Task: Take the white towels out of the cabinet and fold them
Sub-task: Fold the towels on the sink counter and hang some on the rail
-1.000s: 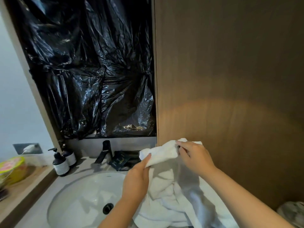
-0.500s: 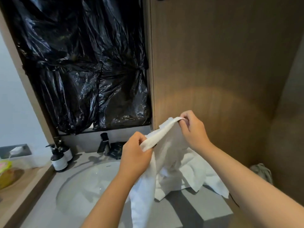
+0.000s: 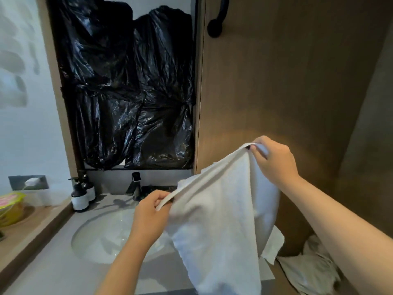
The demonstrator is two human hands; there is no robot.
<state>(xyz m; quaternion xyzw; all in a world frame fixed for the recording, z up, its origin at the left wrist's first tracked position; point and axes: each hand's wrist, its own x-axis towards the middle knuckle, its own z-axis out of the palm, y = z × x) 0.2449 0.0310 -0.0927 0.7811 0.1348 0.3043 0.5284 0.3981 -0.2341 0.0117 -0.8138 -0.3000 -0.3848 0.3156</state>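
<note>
White towel [image 3: 223, 211] now lifting clear of worktop [image 3: 53, 273], edge stretching taut; earlier bunched low. Left hand [image 3: 152, 211] pinching lower corner, right hand [image 3: 274, 160] pinching upper corner. Unfolding done; folding coming next.

My left hand [image 3: 151, 211] and right hand [image 3: 274, 160] pinch the top edge of a white towel [image 3: 221, 220]; it hangs over the surface [image 3: 63, 271] beside the sink [image 3: 100, 237].

No legible txt, pump bottles [image 3: 79, 196] w/ blank-looking white labels, yellow tub [image 3: 10, 206] print unreadable
</note>
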